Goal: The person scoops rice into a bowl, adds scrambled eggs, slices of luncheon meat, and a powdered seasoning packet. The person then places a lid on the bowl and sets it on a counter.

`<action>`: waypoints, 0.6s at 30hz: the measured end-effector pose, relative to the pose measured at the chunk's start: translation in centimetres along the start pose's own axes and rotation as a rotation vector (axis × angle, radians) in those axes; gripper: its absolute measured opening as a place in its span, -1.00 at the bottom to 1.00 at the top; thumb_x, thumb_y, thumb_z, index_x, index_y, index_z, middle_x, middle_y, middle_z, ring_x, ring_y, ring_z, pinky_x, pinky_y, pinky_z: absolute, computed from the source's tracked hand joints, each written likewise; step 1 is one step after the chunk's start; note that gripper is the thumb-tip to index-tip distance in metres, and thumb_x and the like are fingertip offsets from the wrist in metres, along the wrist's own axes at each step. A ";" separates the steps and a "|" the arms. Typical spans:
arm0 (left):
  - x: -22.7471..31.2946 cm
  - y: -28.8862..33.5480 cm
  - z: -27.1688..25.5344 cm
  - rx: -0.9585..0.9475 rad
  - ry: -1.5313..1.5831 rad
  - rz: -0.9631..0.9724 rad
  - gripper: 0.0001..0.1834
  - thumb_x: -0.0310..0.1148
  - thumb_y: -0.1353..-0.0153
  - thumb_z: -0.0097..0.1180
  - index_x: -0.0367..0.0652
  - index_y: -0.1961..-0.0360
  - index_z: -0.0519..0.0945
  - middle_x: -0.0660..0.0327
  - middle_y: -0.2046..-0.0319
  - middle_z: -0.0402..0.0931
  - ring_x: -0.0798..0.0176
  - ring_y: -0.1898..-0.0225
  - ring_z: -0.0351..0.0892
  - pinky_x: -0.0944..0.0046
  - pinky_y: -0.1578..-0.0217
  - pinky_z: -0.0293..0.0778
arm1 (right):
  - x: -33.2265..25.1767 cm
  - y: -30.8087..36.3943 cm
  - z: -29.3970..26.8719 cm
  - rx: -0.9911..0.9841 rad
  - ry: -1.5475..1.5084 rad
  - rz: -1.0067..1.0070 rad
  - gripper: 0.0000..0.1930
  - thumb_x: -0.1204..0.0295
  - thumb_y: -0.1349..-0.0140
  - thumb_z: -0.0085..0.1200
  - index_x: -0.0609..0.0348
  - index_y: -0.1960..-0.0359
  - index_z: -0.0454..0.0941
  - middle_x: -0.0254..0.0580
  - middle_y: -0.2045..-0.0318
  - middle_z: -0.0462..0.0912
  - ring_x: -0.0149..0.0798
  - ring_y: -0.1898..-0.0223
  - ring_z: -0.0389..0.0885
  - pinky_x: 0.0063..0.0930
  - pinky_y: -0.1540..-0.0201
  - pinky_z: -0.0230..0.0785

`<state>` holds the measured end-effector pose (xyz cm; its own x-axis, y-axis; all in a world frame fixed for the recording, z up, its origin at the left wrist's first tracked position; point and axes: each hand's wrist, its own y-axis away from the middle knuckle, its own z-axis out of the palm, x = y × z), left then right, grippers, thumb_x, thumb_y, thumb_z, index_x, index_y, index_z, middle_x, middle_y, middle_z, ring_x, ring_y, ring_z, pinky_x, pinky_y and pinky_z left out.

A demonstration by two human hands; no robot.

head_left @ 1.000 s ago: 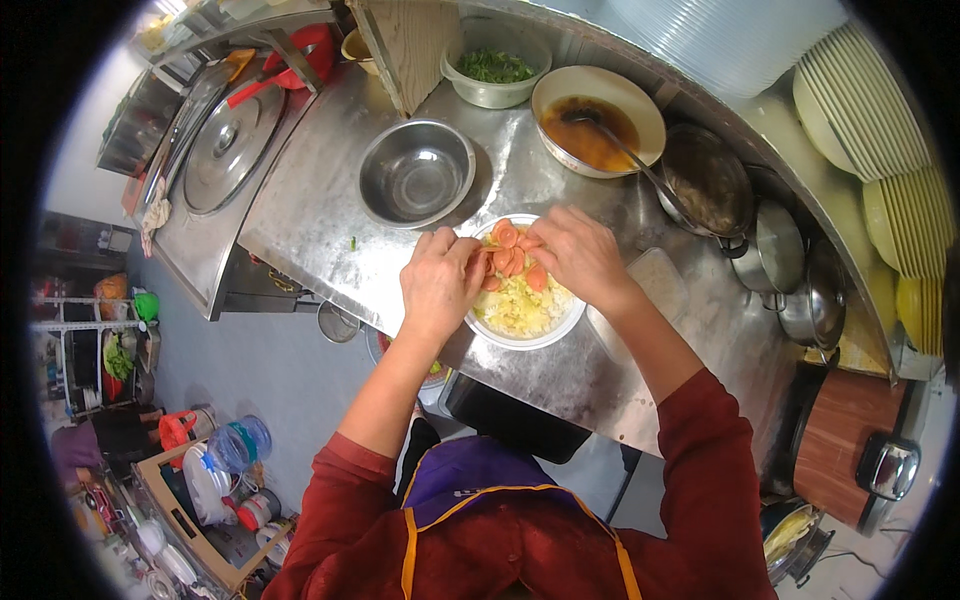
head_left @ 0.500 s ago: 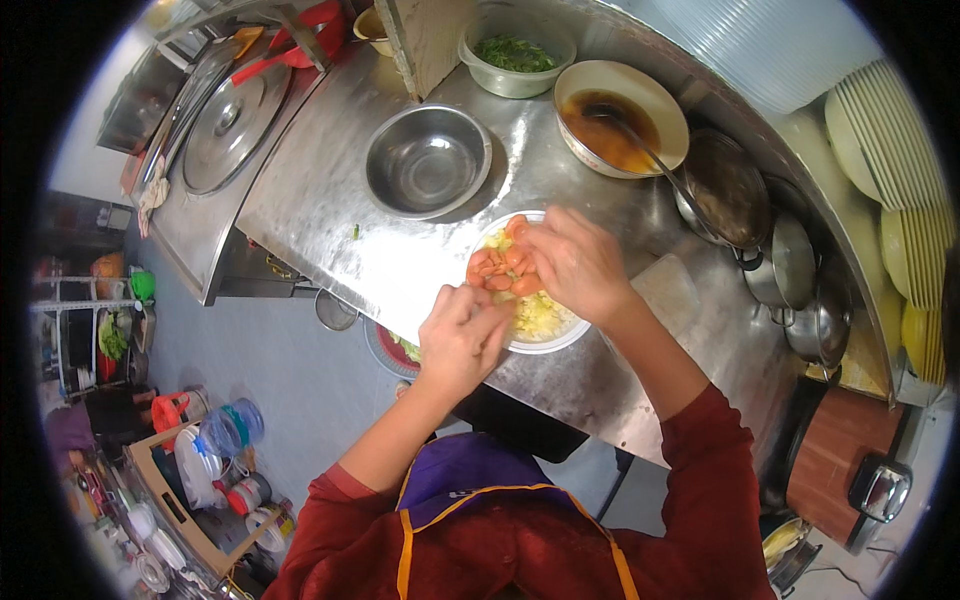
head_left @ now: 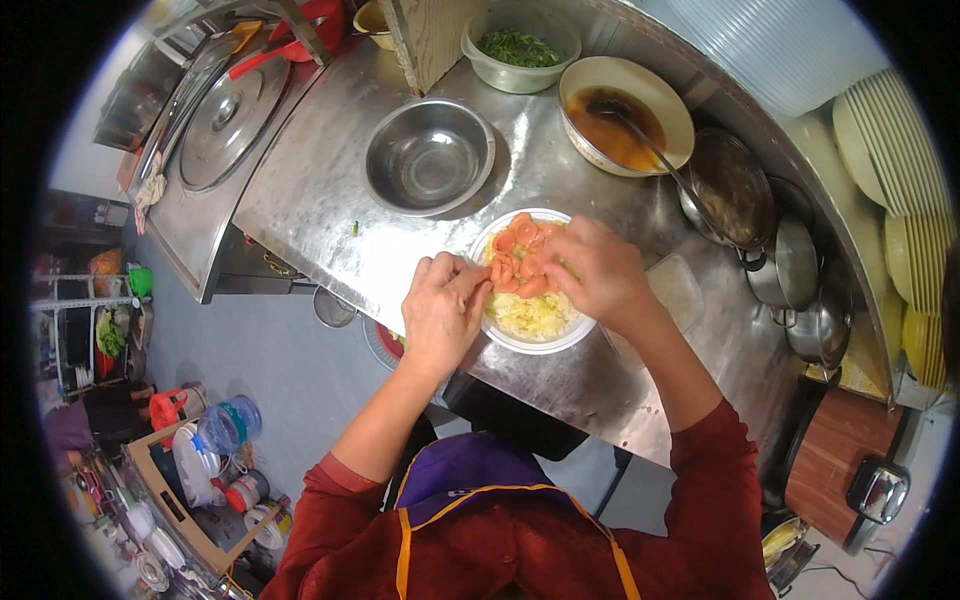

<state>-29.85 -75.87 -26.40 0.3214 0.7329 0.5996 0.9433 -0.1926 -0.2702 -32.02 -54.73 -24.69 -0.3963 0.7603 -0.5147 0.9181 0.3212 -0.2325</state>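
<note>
A white round bowl (head_left: pixel 541 348) stands near the front edge of the steel counter. Orange-pink sausage slices (head_left: pixel 520 262) lie heaped over its far part, above shredded yellow egg and pale rice (head_left: pixel 535 314) in the near part. My left hand (head_left: pixel 440 305) is at the bowl's left rim, thumb and fingertips pinched together against the edge of the slices. From the right, my right hand (head_left: pixel 605 275) reaches over the rim with curled fingers on the slices. What either hand's fingertips hold, if anything, is hidden.
Behind the bowl sits a steel basin (head_left: pixel 428 160). Farther back are a bowl of chopped greens (head_left: pixel 520 50) and a bowl of brown liquid (head_left: pixel 625 115) with a ladle. Steel pots (head_left: pixel 780 260) line the right; a clear plastic lid (head_left: pixel 672 292) lies beside my right forearm.
My left hand has shifted slightly left and up along the rim. My right hand has moved a little right and down, showing more of the sausage slices, which are spread differently.
</note>
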 end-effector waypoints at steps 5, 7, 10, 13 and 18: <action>-0.1 -1.8 0.3 0.043 0.019 -0.056 -0.86 -0.45 0.03 0.28 -0.08 0.37 0.69 0.23 0.43 0.42 0.16 0.32 0.45 0.20 0.32 0.44 | 1.1 -1.6 0.3 0.067 0.023 0.016 -0.87 0.42 -0.09 0.13 -0.02 0.30 0.62 -0.24 0.40 0.48 -0.14 0.25 0.51 -0.29 0.27 0.38; -0.3 -2.2 0.6 -0.001 0.018 0.018 -0.84 -0.46 0.02 0.26 -0.09 0.34 0.68 0.22 0.43 0.41 0.15 0.31 0.46 0.19 0.32 0.45 | 1.6 -1.2 0.4 0.022 0.061 0.031 -0.86 0.41 -0.10 0.12 -0.02 0.28 0.62 -0.22 0.41 0.47 -0.13 0.26 0.50 -0.28 0.26 0.38; -0.6 -1.7 0.9 0.005 0.096 0.039 -0.77 -0.47 -0.01 0.24 -0.14 0.24 0.65 0.18 0.38 0.43 0.13 0.32 0.48 0.16 0.32 0.46 | 1.9 0.5 0.2 0.032 0.117 0.050 -0.84 0.41 -0.08 0.11 -0.02 0.28 0.63 -0.21 0.42 0.45 -0.12 0.26 0.50 -0.27 0.24 0.37; -0.6 1.3 0.6 0.138 0.251 -0.023 -0.78 -0.47 -0.02 0.25 -0.17 0.25 0.64 0.15 0.37 0.43 0.13 0.33 0.49 0.16 0.32 0.46 | 0.4 2.0 -0.1 -0.016 0.159 0.000 -0.86 0.41 -0.08 0.11 -0.01 0.32 0.66 -0.19 0.42 0.45 -0.13 0.25 0.50 -0.24 0.23 0.37; -1.8 9.9 -1.1 0.106 0.371 -0.005 -0.89 -0.46 -0.03 0.25 -0.18 0.37 0.62 0.18 0.42 0.39 0.14 0.35 0.47 0.25 0.35 0.44 | -3.8 2.8 -1.1 0.078 0.007 0.129 -0.91 0.58 -0.05 0.19 0.18 0.40 0.55 -0.14 0.49 0.45 -0.15 0.46 0.45 -0.38 0.40 0.33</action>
<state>-20.98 -79.81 -29.33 0.3434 0.4443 0.8274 0.9374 -0.1071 -0.3315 -27.91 -56.05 -22.52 -0.2749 0.7966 -0.5384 0.9575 0.1762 -0.2282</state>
